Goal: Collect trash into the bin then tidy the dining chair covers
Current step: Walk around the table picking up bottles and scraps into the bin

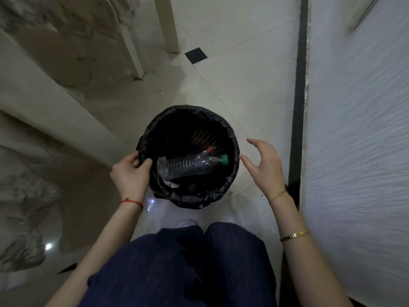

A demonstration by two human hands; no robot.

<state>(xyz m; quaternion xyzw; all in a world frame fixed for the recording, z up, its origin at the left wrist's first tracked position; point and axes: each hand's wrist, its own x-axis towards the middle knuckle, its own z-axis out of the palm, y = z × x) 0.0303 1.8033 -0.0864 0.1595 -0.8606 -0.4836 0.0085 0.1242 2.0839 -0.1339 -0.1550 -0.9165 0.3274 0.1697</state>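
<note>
The left hand [130,171] pinches the black liner [190,196] at the rim of the round bin [230,173], thumb inside and fingers outside. The right hand [265,165] hovers released just beside the opposite rim, fingers spread and loosely bent, holding nothing. Between the two hands, down in the bin, lies a clear plastic bottle [188,166], its green cap [225,159] toward the right hand. The bin stands on the tiled floor [232,74].
</note>
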